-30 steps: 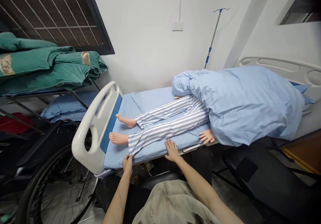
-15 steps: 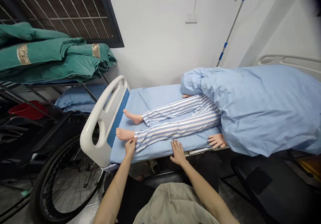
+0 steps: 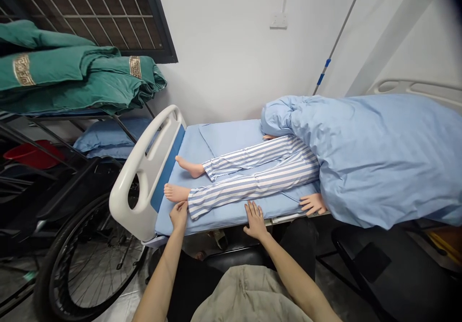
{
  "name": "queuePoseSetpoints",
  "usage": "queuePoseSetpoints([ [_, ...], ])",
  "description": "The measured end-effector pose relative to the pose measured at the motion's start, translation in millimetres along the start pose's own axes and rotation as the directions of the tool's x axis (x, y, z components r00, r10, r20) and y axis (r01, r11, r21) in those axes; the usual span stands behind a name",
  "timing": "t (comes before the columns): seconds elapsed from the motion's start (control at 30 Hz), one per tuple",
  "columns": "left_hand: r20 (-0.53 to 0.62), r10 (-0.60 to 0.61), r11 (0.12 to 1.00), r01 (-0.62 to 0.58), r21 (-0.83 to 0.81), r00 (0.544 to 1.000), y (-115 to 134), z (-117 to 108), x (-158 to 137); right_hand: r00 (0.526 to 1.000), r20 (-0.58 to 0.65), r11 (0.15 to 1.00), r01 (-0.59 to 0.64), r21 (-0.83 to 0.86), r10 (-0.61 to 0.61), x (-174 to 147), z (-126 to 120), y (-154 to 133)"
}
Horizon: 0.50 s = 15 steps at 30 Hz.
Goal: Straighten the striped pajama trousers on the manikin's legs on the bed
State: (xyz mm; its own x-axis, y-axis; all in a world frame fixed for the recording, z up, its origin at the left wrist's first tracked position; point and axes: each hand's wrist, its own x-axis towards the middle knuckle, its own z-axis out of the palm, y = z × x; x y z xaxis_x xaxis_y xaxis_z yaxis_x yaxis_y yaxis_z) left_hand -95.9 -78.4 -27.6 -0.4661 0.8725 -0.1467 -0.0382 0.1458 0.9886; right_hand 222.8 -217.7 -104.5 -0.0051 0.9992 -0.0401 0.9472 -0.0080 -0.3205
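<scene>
A mannequin lies on a bed, its legs in blue-and-white striped trousers (image 3: 252,180). My left hand (image 3: 179,215) is closed in a pinch at the cuff of the nearer trouser leg, beside the bare near foot (image 3: 176,193). The far foot (image 3: 190,167) sticks out of its own cuff. My right hand (image 3: 255,221) lies flat on the light blue sheet (image 3: 231,127) at the bed's near edge, fingers apart, close to the near leg. A blue quilt (image 3: 382,153) hides the upper body; the mannequin's near hand (image 3: 312,203) shows from under it.
At the left stands the white bed footboard (image 3: 124,187), with a wheelchair wheel (image 3: 96,264) beside it. Green folded bedding (image 3: 83,79) lies on a rack. An IV pole (image 3: 335,45) rises behind the bed. A black chair (image 3: 390,264) stands at the right.
My left hand has shifted slightly left, toward the foot, and the near cuff now covers a little more of the ankle. My right hand stays on the sheet.
</scene>
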Motion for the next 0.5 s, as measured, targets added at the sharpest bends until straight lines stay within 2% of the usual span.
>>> queuePoseSetpoints([
  [0.07, -0.010, -0.072, 0.997, 0.072, -0.007, 0.997, -2, -6, -12, 1.000, -0.002, 1.000, 0.006, -0.002, -0.006, -1, -2, -1],
  [0.17, -0.019, -0.109, 0.994, 0.109, -0.010, 0.994, -9, -21, -34, 1.000, -0.003, 1.000, 0.005, 0.001, -0.005, -2, -3, -2],
  [0.3, 0.027, -0.167, 0.986, 0.167, 0.006, 0.986, -20, -33, -60, 1.000, 0.002, 1.000, -0.002, 0.012, 0.002, -1, -2, -3],
  [0.4, 0.074, -0.143, 0.989, 0.145, -0.026, 0.987, -15, -19, -71, 1.000, -0.008, 1.000, -0.001, 0.029, 0.001, 0, -4, -4],
  [0.5, 0.169, -0.094, 0.990, 0.110, -0.089, 0.981, 2, 10, -71, 1.000, -0.016, 0.995, -0.003, 0.100, 0.004, -2, -9, -5],
])
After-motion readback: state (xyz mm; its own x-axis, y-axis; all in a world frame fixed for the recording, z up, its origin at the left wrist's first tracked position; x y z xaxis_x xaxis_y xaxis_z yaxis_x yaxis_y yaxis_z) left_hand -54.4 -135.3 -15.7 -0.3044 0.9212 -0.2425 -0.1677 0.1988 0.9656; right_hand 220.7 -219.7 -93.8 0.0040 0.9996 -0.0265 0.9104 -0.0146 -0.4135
